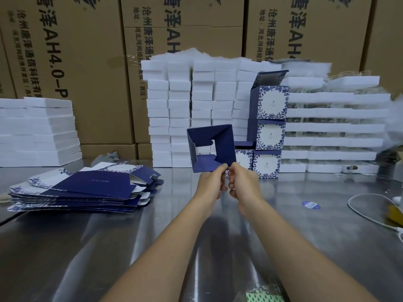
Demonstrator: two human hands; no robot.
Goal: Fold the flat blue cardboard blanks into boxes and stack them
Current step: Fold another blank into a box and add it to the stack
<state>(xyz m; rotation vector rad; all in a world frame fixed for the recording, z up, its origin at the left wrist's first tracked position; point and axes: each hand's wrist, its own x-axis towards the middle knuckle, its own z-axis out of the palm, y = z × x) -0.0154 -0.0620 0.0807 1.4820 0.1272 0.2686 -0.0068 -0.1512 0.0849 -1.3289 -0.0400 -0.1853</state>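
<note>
I hold a half-folded dark blue box (222,142) up over the middle of the steel table, its open end facing me and its bottom flaps partly turned in. My left hand (212,182) pinches its lower edge from the left. My right hand (242,182) grips the same lower corner from the right. A pile of flat blue blanks (87,188) lies on the table to the left. Folded blue-and-white boxes (269,131) stand stacked behind the held box, to the right; the top one has its lid flap up.
White foam blocks (192,105) are stacked in columns at the back, more at the left (39,131) and right (335,127). Brown cartons (87,62) form the back wall. A white cable (366,210) and a blue sticker (310,204) lie on the steel table (109,247) at the right.
</note>
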